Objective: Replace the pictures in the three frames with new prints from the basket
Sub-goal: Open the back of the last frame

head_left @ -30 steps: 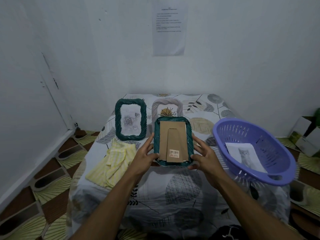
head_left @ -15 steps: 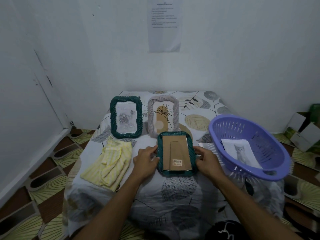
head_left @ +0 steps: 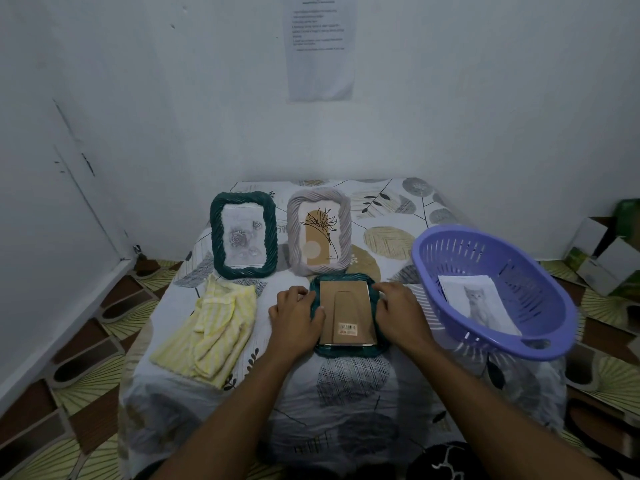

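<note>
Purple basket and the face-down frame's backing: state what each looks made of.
Purple basket: moulded plastic, going by its even slotted walls and slight sheen. Backing: brown cardboard or fibreboard, matte, with a barcode sticker; which one, unclear.

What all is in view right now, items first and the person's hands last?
face-down frame: 1, dark green with brown backing up, table front centre
standing green frame: 1, dark green, back left, rose picture
standing grey frame: 1, pale grey, back centre, plant picture
basket: 1, purple, table's right edge
cat print: 1 showing, white, inside basket
cloth: 1, yellow striped, front left
table: 1, leaf-patterned cover
wall notice: 1, white, back wall
boxes: several, white, floor far right
left hand: on frame's left edge
right hand: on frame's right edge
</note>
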